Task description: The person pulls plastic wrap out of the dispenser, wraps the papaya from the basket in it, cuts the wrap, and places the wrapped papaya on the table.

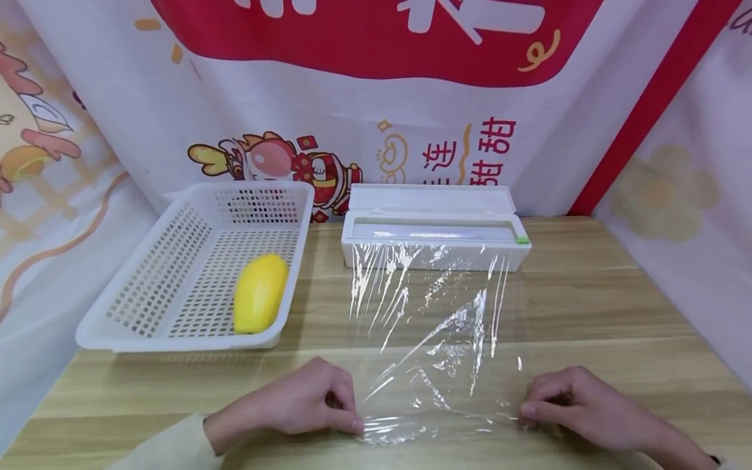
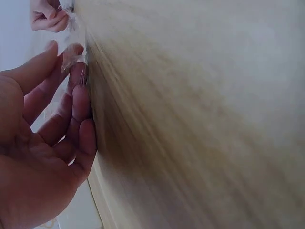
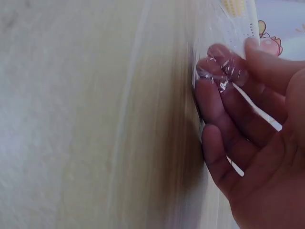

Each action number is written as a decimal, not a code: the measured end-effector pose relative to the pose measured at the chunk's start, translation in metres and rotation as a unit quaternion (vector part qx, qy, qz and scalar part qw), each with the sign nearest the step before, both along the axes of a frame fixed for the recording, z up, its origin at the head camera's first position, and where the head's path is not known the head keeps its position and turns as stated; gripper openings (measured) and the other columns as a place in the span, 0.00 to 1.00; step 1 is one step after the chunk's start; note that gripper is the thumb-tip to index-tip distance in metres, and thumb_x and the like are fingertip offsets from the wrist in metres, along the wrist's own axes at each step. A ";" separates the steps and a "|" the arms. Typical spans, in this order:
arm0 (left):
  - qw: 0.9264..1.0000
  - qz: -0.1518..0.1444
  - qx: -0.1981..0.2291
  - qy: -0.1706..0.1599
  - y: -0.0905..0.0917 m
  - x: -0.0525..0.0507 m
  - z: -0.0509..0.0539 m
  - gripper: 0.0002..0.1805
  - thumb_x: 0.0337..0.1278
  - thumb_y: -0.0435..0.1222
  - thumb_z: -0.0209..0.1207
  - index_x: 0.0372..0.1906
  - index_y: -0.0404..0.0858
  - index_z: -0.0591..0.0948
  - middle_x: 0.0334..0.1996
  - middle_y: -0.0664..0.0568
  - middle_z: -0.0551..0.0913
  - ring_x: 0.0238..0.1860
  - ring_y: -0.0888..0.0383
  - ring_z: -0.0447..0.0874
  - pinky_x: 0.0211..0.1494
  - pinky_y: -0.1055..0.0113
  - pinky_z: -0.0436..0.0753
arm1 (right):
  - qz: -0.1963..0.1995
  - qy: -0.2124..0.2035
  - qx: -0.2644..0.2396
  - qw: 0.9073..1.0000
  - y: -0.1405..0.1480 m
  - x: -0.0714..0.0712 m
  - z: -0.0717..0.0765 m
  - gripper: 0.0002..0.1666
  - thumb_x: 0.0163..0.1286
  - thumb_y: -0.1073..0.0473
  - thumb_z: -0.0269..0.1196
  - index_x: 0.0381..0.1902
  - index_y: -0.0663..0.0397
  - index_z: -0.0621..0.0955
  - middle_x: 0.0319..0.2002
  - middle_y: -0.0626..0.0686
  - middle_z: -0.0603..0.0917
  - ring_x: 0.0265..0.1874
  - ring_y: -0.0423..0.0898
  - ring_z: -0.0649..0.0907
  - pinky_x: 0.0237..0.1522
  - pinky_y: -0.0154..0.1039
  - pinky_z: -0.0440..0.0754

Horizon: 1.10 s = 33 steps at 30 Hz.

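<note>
A sheet of clear cling film stretches toward me from a white cling film dispenser, whose lid stands up at the back. My left hand pinches the near left corner of the film between thumb and fingers. At the near right corner, my right hand pinches the film the same way. In the left wrist view, crumpled film lies over the fingertips, close above the tabletop. The right wrist view shows film across the curled fingers. Inside the dispenser a film roll is partly visible.
Left of the dispenser, a white perforated basket holds a yellow oval fruit near its right side. A green piece sits at the dispenser's right end. Printed cloth hangs behind and beside the wooden table.
</note>
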<state>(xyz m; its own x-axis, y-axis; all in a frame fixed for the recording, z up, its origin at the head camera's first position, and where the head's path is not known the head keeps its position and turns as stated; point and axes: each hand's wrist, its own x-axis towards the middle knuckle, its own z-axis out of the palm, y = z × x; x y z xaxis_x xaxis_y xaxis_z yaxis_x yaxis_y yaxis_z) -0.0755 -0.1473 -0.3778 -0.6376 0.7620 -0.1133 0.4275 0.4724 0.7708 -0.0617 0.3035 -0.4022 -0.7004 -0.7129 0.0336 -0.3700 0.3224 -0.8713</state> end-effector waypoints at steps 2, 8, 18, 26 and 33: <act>1.000 0.002 -0.006 -0.001 0.000 0.000 0.000 0.05 0.60 0.44 0.75 0.29 0.51 0.92 0.25 0.72 0.82 0.28 0.79 0.76 0.34 0.77 0.81 | -0.011 -0.001 0.011 1.000 0.000 0.000 -0.001 0.13 0.77 0.66 0.64 0.40 0.42 0.90 0.34 0.46 0.90 0.31 0.36 0.84 0.32 0.33 0.83; 0.999 0.010 -0.035 -0.006 0.003 0.000 0.001 0.08 0.51 0.38 0.80 0.28 0.51 0.89 0.23 0.71 0.79 0.26 0.77 0.74 0.32 0.77 0.80 | -0.041 -0.006 0.034 0.999 0.002 0.007 -0.006 0.08 0.69 0.63 0.72 0.41 0.43 0.89 0.37 0.45 0.90 0.35 0.34 0.85 0.33 0.33 0.82; 0.999 0.040 -0.021 -0.026 -0.001 0.001 0.000 0.10 0.52 0.40 0.79 0.31 0.49 0.86 0.22 0.69 0.81 0.24 0.75 0.76 0.31 0.75 0.81 | -0.066 0.031 0.061 0.995 -0.001 0.011 -0.004 0.11 0.75 0.63 0.66 0.37 0.38 0.89 0.33 0.38 0.88 0.32 0.30 0.81 0.29 0.31 0.80; 0.998 0.057 -0.028 -0.023 -0.003 0.001 -0.002 0.15 0.45 0.39 0.82 0.35 0.49 0.86 0.22 0.68 0.79 0.23 0.74 0.74 0.31 0.75 0.80 | -0.099 -0.011 0.102 0.990 -0.008 0.017 -0.002 0.09 0.65 0.51 0.76 0.37 0.40 0.85 0.31 0.37 0.83 0.29 0.32 0.79 0.27 0.32 0.78; 0.998 0.057 -0.033 -0.017 -0.003 0.000 -0.002 0.18 0.42 0.39 0.84 0.35 0.50 0.85 0.23 0.67 0.79 0.22 0.75 0.74 0.32 0.75 0.80 | -0.107 -0.026 0.141 0.984 -0.007 0.019 0.001 0.16 0.62 0.43 0.77 0.35 0.39 0.82 0.28 0.36 0.79 0.29 0.30 0.78 0.28 0.31 0.78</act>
